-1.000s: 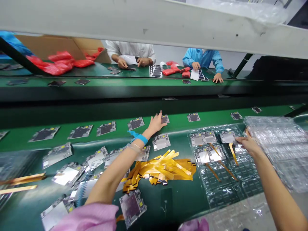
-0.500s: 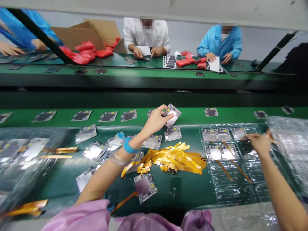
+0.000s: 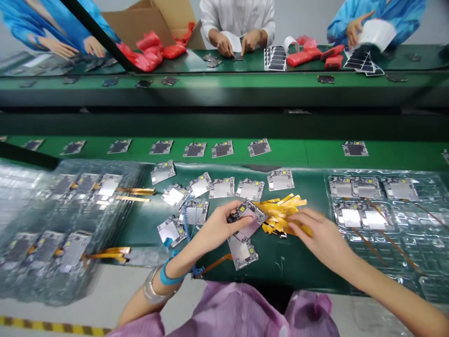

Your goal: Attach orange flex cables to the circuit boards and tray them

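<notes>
My left hand point(image 3: 222, 227) grips a circuit board point(image 3: 253, 220) with a silvery metal shield, held tilted above the bench. My right hand point(image 3: 321, 238) is at the right end of a pile of yellow-orange flex cables point(image 3: 277, 210), its thumb and fingers pinched on one of them. Just below the held board lies another circuit board point(image 3: 242, 252) with an orange flex cable point(image 3: 217, 262) running off to its left. Several loose boards, among them a shielded board point(image 3: 222, 188), are spread to the left and behind. A blue coiled cord hangs from my left wristband point(image 3: 171, 276).
At the right, a clear plastic tray point(image 3: 407, 248) carries several boards with cables. Stacked clear trays point(image 3: 80, 281) with boards stand at the left. A green conveyor belt point(image 3: 305, 150) bears a row of boards. Across it, co-workers handle sheets and boards beside red packets point(image 3: 150, 51).
My right hand has left a board in the right tray and come to the cable pile. My left hand has brought its board down and nearer. The view has shifted.
</notes>
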Available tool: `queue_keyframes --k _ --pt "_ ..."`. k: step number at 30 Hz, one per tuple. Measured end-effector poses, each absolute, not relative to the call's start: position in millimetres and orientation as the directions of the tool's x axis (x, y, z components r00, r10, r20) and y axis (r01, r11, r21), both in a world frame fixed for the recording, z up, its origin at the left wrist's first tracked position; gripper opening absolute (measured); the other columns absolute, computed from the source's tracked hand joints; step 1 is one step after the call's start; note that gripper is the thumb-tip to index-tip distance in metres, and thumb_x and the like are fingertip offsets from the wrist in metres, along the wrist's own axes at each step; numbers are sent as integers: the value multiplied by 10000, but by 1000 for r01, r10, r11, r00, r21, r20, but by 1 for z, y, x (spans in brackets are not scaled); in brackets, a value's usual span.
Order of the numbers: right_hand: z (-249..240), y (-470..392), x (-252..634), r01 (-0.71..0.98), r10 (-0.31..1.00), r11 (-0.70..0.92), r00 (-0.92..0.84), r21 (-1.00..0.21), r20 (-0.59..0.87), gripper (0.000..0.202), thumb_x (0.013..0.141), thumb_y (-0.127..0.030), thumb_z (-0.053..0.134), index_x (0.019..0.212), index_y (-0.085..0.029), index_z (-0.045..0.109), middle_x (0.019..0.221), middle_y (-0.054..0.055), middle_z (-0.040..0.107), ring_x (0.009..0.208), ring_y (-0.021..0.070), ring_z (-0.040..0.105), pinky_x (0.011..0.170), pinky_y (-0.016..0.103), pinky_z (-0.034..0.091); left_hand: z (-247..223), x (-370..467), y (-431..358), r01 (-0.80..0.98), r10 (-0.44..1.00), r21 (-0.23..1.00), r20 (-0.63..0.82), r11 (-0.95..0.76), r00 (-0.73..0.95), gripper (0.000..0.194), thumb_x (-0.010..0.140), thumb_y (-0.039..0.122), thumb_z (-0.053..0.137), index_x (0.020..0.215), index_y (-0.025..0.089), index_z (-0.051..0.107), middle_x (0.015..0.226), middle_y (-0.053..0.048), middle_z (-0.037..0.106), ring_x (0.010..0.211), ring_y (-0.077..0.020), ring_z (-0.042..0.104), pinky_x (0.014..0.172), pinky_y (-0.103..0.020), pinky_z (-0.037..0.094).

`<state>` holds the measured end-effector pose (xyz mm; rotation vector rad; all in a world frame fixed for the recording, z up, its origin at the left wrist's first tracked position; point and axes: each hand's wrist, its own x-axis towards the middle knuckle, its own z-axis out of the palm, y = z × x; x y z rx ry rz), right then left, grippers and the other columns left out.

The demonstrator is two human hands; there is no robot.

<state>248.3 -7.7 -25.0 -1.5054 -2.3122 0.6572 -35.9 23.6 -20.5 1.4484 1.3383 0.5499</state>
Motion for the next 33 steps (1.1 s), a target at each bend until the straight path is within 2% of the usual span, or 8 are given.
queue_keyframes --k 8,13,17,20,22,26,30,33 --pt "-78 52 171 766 816 524 -577 -371 -38 114 964 -229 612 1018 -145 666 1021 118 636 1013 279 604 829 395 516 -19 -69 23 287 930 900 -360 327 68 321 826 421 735 1004 175 633 967 -43 725 866 -198 663 737 -286 516" --pt "-89 53 175 754 791 552 -609 -357 -64 46 933 -166 643 900 -144 667 926 91 636 904 259 619 794 391 500 -27 -82 17 245 926 904 -373 350 53 331 804 413 759 1006 180 639 1034 -58 742 962 -222 677 826 -314 528" --pt "-86 45 193 766 806 530 -588 -364 -62 141 953 -121 562 854 -147 659 860 75 616 836 242 607 799 400 487 -31 -82 14 271 917 891 -394 365 60 364 816 432 732 1055 173 642 1072 -77 739 1004 -238 671 881 -351 522" --pt "-77 43 197 731 784 558 -619 -392 -38 128 958 -140 562 1003 -166 678 980 88 626 919 245 590 835 400 487 -30 -79 12 273 914 892 -395 359 88 346 827 439 716 1049 183 649 1084 -75 736 989 -231 673 854 -337 526" --pt "-71 45 193 625 680 654 -733 -426 -33 208 963 -144 562 1117 -213 683 1113 90 621 1020 244 569 879 395 482 -29 -79 11 267 919 900 -382 344 102 319 836 435 712 1039 197 649 1068 -56 736 955 -214 675 816 -309 525" --pt "-68 54 178 423 444 778 -893 -464 -70 212 924 -103 606 1033 -229 736 1167 102 619 1129 271 519 875 404 478 -24 -79 7 299 916 892 -384 338 111 312 845 444 706 1028 202 639 968 -24 724 830 -183 660 714 -275 504" --pt "-66 64 171 416 449 760 -892 -499 -59 106 893 -111 652 877 -195 715 1120 95 617 1101 259 517 901 403 477 -20 -78 4 301 894 885 -416 356 168 292 856 435 686 1013 195 632 944 -28 712 829 -184 652 705 -277 505" --pt "-50 63 177 401 536 607 -844 -686 -19 92 929 -133 603 890 -202 651 1139 65 610 1115 212 531 960 366 469 -23 -72 0 202 868 899 -431 389 246 301 842 407 699 1044 200 617 977 -34 706 873 -185 652 755 -289 519"
